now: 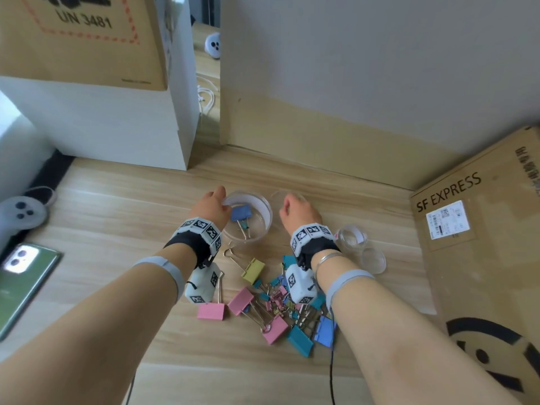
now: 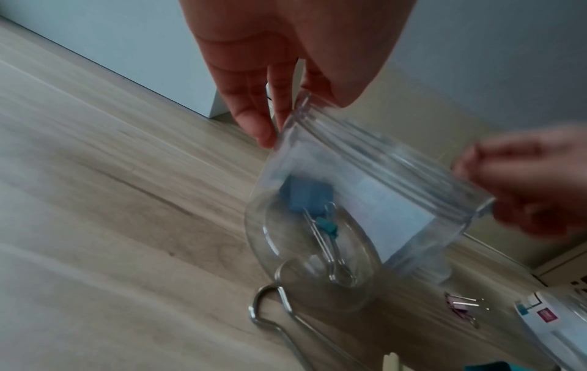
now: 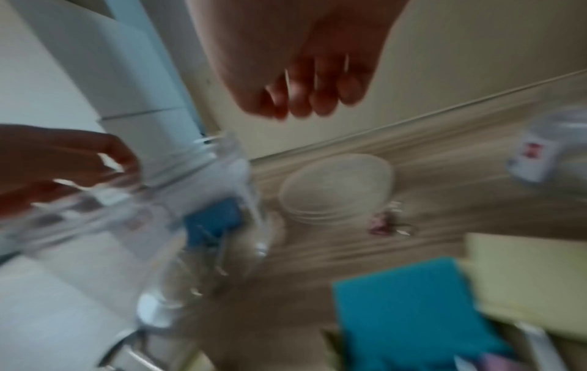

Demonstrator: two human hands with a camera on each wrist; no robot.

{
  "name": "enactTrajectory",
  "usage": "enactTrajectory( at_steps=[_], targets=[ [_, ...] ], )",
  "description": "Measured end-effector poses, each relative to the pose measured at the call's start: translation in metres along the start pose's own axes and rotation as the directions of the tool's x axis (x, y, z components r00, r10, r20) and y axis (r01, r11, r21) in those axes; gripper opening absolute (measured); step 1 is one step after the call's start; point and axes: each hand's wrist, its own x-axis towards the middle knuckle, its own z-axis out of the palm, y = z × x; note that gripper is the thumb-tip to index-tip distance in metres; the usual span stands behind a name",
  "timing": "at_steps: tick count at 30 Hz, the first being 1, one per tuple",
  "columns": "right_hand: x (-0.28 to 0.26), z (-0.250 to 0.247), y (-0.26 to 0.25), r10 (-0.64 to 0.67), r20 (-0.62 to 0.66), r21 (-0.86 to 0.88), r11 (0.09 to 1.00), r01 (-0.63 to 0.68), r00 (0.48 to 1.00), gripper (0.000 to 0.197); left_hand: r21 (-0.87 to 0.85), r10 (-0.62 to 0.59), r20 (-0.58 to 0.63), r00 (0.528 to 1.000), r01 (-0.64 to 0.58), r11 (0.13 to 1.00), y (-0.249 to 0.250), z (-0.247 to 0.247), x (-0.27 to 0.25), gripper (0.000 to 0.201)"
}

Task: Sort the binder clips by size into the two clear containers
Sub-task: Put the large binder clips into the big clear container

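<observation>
beside the curled, empty right hand (image 1: pixel 298 213), clear jar (image 1: pixel 264 217), rim pinched by left hand (image 1: pixel 210 207)

The jar (image 2: pixel 365 160) is looking like clear, shiny plastic. The clip handle (image 2: pixel 254 310) is shining like metal. The table (image 1: pixel 117 200) is showing smooth wood.
</observation>
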Motion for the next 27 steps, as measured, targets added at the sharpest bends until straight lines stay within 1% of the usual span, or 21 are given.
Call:
enactTrajectory(
  at_steps=[1,2,3,4,6,7,8,11,13,15,18,20,21,22,23,25,26,27],
  targets=[
    [-0.004,0.002,0.013,0.069,0.144,-0.046,0.997,-0.063,0.987,0.012,0.017,0.001,-0.002,1.000,-0.001,1.000,0.001,0.001,-0.001,0.024],
    [-0.009,0.005,0.025,0.120,0.289,-0.106,0.990,-0.093,0.950,0.013,0.028,0.001,-0.004,1.000,-0.001,1.000,0.001,0.001,-0.003,0.024],
    [-0.015,0.011,0.036,0.149,0.397,-0.164,0.982,-0.090,0.906,0.021,0.033,0.001,-0.007,1.000,0.000,0.999,0.001,0.002,-0.004,0.024],
    [-0.021,0.016,0.045,0.162,0.460,-0.208,0.976,-0.071,0.873,0.034,0.037,0.002,-0.011,1.000,-0.001,0.999,0.002,0.004,-0.006,0.024],
    [-0.031,0.026,0.058,0.157,0.500,-0.217,0.975,-0.052,0.852,0.056,0.040,0.010,-0.025,1.000,-0.009,0.999,0.002,0.008,-0.008,0.025],
    [-0.035,0.030,0.061,0.144,0.507,-0.199,0.979,-0.048,0.850,0.061,0.039,0.015,-0.028,1.000,-0.014,0.999,0.003,0.010,-0.010,0.025],
    [-0.038,0.032,0.061,0.127,0.514,-0.199,0.980,-0.026,0.848,0.059,0.037,0.018,-0.027,0.999,-0.017,0.999,0.003,0.011,-0.011,0.025],
    [-0.041,0.035,0.061,0.051,0.481,-0.214,0.975,0.062,0.875,0.040,0.037,0.018,-0.033,0.999,-0.017,0.999,0.005,0.016,-0.014,0.025],
    [-0.044,0.037,0.059,0.006,0.444,-0.197,0.976,0.090,0.896,0.029,0.024,0.015,-0.037,0.999,-0.015,1.000,0.005,0.018,-0.015,0.026],
    [-0.045,0.038,0.059,-0.019,0.426,-0.185,0.977,0.107,0.904,0.023,0.012,0.015,-0.041,0.999,-0.015,1.000,0.005,0.019,-0.016,0.025],
    [-0.048,0.039,0.059,-0.038,0.417,-0.167,0.979,0.118,0.908,0.032,0.012,0.017,-0.047,0.999,-0.017,1.000,0.005,0.020,-0.016,0.024],
    [-0.050,0.036,0.059,-0.085,0.418,-0.118,0.982,0.146,0.905,0.029,0.015,0.019,-0.046,0.999,-0.018,1.000,0.004,0.019,-0.016,0.025],
    [-0.051,0.033,0.058,-0.102,0.416,-0.087,0.985,0.151,0.904,0.031,0.015,0.020,-0.045,0.999,-0.019,1.000,0.005,0.019,-0.016,0.025],
    [-0.051,0.028,0.056,-0.116,0.396,-0.047,0.988,0.146,0.911,0.030,0.014,0.022,-0.045,0.999,-0.021,1.000,0.004,0.019,-0.015,0.025],
    [-0.049,0.022,0.051,-0.139,0.332,0.001,0.989,0.147,0.933,0.024,0.010,0.025,-0.047,0.999,-0.024,1.000,0.004,0.019,-0.015,0.024],
    [-0.043,0.006,0.035,-0.163,0.137,0.114,0.982,0.148,0.977,0.011,-0.002,0.027,-0.053,0.998,-0.027,1.000,0.003,0.020,-0.014,0.024],
    [-0.039,-0.002,0.024,-0.196,0.042,0.151,0.971,0.188,0.980,0.008,-0.009,0.028,-0.056,0.998,-0.028,1.000,0.002,0.021,-0.014,0.025],
    [-0.033,-0.007,0.012,-0.248,-0.010,0.148,0.958,0.247,0.969,0.008,-0.020,0.028,-0.056,0.998,-0.029,0.999,0.002,0.022,-0.013,0.025]
  ],
)
